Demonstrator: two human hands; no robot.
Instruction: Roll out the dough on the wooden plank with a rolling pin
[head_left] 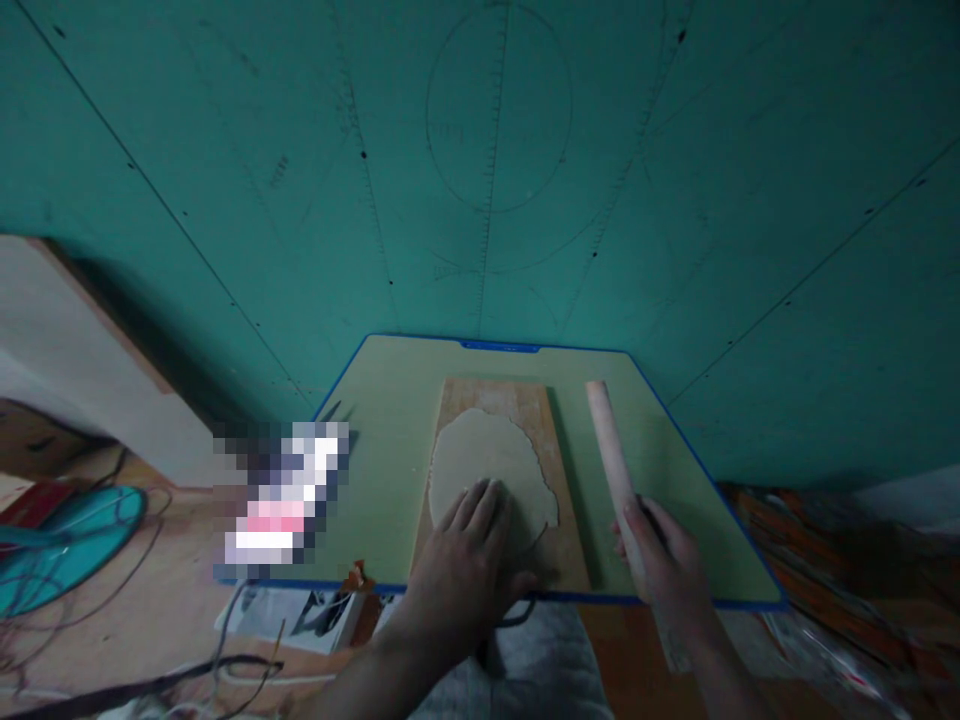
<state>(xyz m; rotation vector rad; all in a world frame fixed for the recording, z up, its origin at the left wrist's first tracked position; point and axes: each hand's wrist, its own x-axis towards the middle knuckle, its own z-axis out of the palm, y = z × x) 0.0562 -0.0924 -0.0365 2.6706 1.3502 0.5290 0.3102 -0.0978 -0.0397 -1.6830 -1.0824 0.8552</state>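
Observation:
A flat, pale round of dough point(486, 462) lies on a wooden board point(540, 410), which rests on a light green mat with a blue edge point(390, 400). My left hand point(469, 565) lies flat on the near part of the dough, fingers stretched out and together. My right hand point(660, 555) is wrapped round the near end of a long wooden rolling pin point(611, 455), which lies on the mat to the right of the board, pointing away from me.
A teal wall with drawn lines and a circle point(495, 110) rises behind the mat. A blurred patch point(281, 495) covers the mat's left edge. A teal round object point(67, 545) and cables point(225, 665) lie at the lower left. Colourful cloth point(847, 580) sits at the right.

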